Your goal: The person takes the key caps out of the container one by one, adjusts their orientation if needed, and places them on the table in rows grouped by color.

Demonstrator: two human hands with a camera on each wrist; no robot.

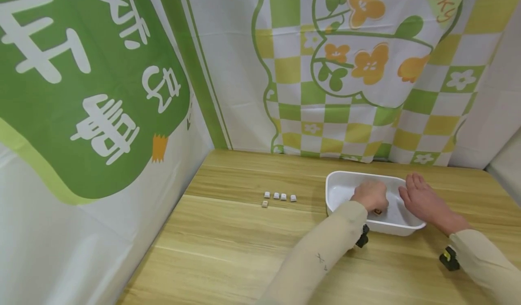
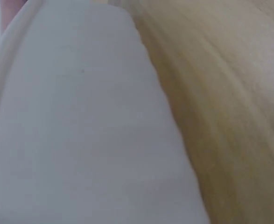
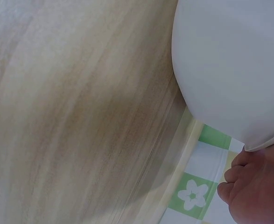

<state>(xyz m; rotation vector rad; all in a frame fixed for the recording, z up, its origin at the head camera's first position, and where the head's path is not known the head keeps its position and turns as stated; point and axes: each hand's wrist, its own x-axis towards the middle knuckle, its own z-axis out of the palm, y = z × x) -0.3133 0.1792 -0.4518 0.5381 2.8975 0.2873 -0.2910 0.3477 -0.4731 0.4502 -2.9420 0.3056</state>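
Note:
My left hand (image 1: 371, 195) reaches down inside a white rectangular tray (image 1: 376, 227), knuckles up and fingers bent. A small brown-and-yellow piece (image 1: 377, 211) shows in the tray right beside that hand; its fingertips are hidden, so I cannot tell whether they pinch anything. My right hand (image 1: 427, 202) rests on the tray's right end, fingers extended along the rim. In the right wrist view its fingers (image 3: 239, 170) lie against the rim. The left wrist view is mostly filled by the tray's outer wall (image 2: 90, 116).
Left of the tray, several small white keycaps (image 1: 283, 197) stand in a row on the wooden table (image 1: 228, 237), with a beige keycap (image 1: 265, 204) just below the row's left end. A checkered cloth (image 1: 342, 129) hangs behind the table, and a green-and-white cloth (image 1: 122, 169) hangs at the left.

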